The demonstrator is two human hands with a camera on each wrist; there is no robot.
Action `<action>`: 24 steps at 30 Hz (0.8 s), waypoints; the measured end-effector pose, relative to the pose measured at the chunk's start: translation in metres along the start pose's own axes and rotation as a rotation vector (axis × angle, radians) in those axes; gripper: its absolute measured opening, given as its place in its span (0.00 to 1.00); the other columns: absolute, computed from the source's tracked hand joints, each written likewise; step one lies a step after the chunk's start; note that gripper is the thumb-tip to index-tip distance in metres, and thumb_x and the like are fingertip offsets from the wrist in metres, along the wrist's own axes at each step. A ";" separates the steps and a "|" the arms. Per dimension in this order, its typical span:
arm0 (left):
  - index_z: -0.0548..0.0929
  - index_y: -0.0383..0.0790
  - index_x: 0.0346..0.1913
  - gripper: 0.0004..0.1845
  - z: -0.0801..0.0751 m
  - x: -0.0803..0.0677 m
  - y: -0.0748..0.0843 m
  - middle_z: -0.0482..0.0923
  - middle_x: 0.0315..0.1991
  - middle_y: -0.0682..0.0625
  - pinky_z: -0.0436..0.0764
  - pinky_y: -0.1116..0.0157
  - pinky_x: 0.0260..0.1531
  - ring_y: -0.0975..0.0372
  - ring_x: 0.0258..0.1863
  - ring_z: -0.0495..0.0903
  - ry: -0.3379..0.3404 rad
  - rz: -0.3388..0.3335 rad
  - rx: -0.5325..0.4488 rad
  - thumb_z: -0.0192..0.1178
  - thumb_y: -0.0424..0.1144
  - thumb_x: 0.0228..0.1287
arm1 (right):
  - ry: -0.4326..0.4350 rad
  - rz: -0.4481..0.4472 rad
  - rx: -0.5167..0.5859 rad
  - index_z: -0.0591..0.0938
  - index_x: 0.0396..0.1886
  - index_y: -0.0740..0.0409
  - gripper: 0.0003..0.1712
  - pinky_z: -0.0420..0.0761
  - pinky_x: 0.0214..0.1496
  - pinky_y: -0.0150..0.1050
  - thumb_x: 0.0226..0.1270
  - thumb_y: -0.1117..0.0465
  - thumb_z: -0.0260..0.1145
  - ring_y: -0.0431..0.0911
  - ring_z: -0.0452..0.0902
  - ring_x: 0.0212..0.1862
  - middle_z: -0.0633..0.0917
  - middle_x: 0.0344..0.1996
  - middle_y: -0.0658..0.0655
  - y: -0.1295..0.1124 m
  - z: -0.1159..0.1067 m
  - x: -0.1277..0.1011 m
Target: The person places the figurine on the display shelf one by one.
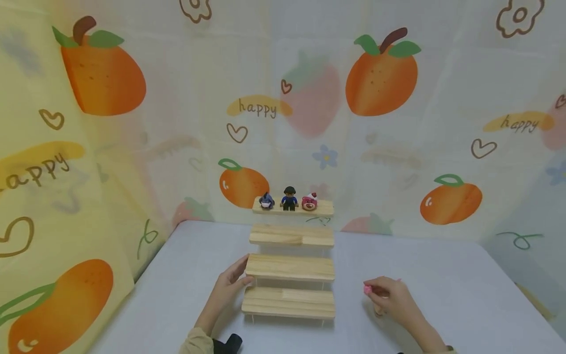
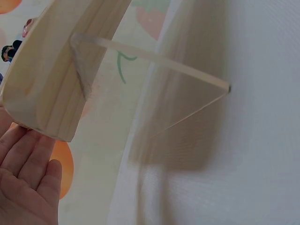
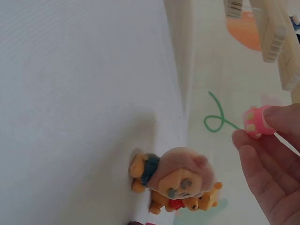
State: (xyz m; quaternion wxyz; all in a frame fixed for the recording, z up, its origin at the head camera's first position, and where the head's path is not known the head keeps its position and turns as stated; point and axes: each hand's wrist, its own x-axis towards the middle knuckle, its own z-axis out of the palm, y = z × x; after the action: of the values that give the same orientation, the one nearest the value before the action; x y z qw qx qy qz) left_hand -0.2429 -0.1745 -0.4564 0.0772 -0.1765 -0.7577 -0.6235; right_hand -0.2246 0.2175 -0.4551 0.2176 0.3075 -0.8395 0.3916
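A tiered wooden stand (image 1: 289,268) with several plank shelves sits before me. Its left end is touched by my left hand (image 1: 227,285); in the left wrist view the fingers (image 2: 33,159) lie fairly straight against the plank's end. To the right of the stand, my right hand (image 1: 395,297) pinches a small pink toy with pale spots (image 3: 257,121) between thumb and fingers. Below it, in the right wrist view, stand a toy figure with a pinkish hood (image 3: 180,171) and a yellow bear figurine in a red top (image 3: 201,202), partly hidden behind it.
The top shelf (image 1: 325,209) bears a blue-grey donkey figurine (image 1: 267,201), a toy person in a dark cap (image 1: 289,198) and a pink bear figurine (image 1: 309,202). A white cloth (image 1: 177,275) covers the table. Printed curtains (image 1: 177,73) stand behind and at the sides.
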 end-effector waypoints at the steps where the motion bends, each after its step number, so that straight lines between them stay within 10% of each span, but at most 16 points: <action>1: 0.61 0.22 0.60 0.29 0.000 0.000 0.000 0.59 0.60 0.33 0.58 0.56 0.58 0.45 0.59 0.59 0.001 -0.002 -0.001 0.59 0.27 0.56 | -0.002 0.010 -0.006 0.82 0.29 0.67 0.08 0.79 0.25 0.27 0.46 0.76 0.68 0.38 0.79 0.25 0.83 0.24 0.54 -0.001 -0.001 0.001; 15: 0.63 0.27 0.61 0.30 -0.002 0.004 -0.024 0.61 0.61 0.37 0.58 0.61 0.59 0.50 0.60 0.60 0.014 -0.005 -0.048 0.60 0.30 0.56 | 0.014 0.023 0.039 0.82 0.29 0.72 0.10 0.81 0.24 0.32 0.42 0.81 0.67 0.43 0.79 0.25 0.82 0.24 0.61 -0.022 -0.001 0.013; 24: 0.62 0.26 0.61 0.31 -0.002 0.006 -0.028 0.61 0.61 0.37 0.60 0.67 0.57 0.50 0.59 0.61 -0.001 -0.013 -0.080 0.60 0.28 0.55 | 0.049 0.314 0.176 0.82 0.36 0.67 0.10 0.81 0.32 0.31 0.52 0.69 0.67 0.40 0.79 0.31 0.84 0.30 0.57 -0.012 0.004 0.011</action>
State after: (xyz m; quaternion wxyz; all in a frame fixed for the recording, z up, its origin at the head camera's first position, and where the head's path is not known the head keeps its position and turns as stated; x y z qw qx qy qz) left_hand -0.2586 -0.1801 -0.4797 0.0657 -0.1748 -0.7334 -0.6537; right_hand -0.2252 0.2049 -0.4443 0.1465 0.1810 -0.8340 0.5003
